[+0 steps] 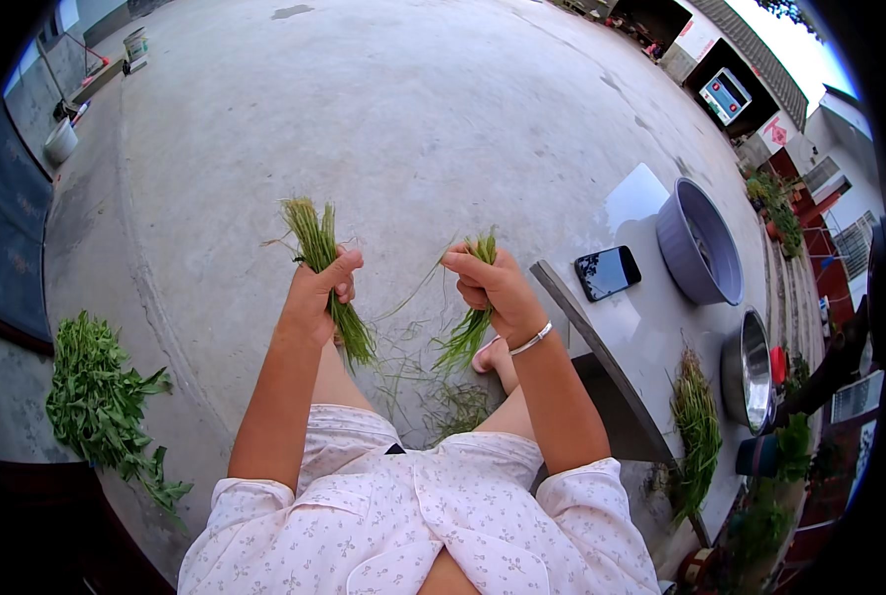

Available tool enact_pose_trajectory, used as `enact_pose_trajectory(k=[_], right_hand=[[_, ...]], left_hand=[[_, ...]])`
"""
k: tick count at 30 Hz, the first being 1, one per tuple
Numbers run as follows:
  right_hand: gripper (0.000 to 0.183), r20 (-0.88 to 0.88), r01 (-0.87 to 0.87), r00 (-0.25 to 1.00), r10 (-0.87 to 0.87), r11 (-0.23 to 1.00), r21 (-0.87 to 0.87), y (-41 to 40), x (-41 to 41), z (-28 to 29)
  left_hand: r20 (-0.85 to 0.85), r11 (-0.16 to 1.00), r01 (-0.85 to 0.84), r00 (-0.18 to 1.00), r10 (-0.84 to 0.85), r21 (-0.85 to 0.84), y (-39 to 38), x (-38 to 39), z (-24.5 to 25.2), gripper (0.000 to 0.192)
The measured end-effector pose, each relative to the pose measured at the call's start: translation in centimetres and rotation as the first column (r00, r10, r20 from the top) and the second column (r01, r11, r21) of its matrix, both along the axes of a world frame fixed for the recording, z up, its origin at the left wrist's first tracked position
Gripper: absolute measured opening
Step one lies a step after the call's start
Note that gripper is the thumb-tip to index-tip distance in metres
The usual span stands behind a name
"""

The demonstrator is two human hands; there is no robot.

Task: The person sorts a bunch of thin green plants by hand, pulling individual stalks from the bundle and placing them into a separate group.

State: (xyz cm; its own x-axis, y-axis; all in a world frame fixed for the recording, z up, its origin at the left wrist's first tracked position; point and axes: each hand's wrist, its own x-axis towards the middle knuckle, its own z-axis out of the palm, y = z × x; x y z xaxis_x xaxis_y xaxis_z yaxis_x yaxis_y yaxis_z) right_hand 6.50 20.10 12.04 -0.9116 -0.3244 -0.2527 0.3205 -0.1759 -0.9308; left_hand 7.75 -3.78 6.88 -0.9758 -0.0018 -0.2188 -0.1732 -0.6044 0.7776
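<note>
My left hand (325, 286) grips a thick bunch of thin green stems (313, 234), its cut-looking, yellowish ends pointing up and away. A second, smaller bunch of green stems (475, 327) is closed in my right hand (488, 279), which wears a silver bangle on the wrist. One or two long strands trail from the right thumb towards the left. The hands are apart, raised above my knees. Beneath them, loose green scraps (458, 409) lie scattered on the concrete between my feet.
At right, a low table (562, 294) bears a phone (608, 273), a purple basin (700, 242), a steel bowl (746, 372) and another bundle of green stems (696, 435). Leafy greens (97, 394) are heaped on the ground at left. Potted plants (774, 208) stand beyond the table.
</note>
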Motion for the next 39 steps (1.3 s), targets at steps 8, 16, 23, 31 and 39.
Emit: enact_pose_trajectory(k=[8, 16, 23, 31, 39], right_hand=[[0.015, -0.037, -0.031, 0.999, 0.034, 0.997, 0.077, -2.0, 0.6, -0.6], [0.013, 0.076, -0.027, 0.997, 0.033, 0.997, -0.077, -1.3, 0.5, -0.4], [0.007, 0.041, -0.071, 0.996, 0.073, 0.996, -0.048, -1.7, 0.6, -0.3], [0.01, 0.104, 0.011, 0.995, 0.006, 0.986, -0.163, -0.8, 0.5, 0.4], [0.025, -0.135, 0.145, 0.985, -0.111, 0.95, 0.276, 2.0, -0.2, 1.6]], left_hand=[[0.022, 0.974, 0.227, 0.974, -0.227, -0.025, 3.5, 1.5, 1.5, 0.023], [0.006, 0.98, 0.2, 0.98, -0.2, -0.016, 3.3, 1.3, 0.9, 0.026], [0.007, 0.974, 0.225, 0.974, -0.225, -0.015, 3.9, 1.7, 2.2, 0.026], [0.004, 0.98, 0.193, 0.981, -0.193, -0.043, 3.5, 1.4, 0.6, 0.032], [-0.016, 0.976, 0.12, 0.992, -0.125, -0.182, 2.4, 1.3, 0.0, 0.029]])
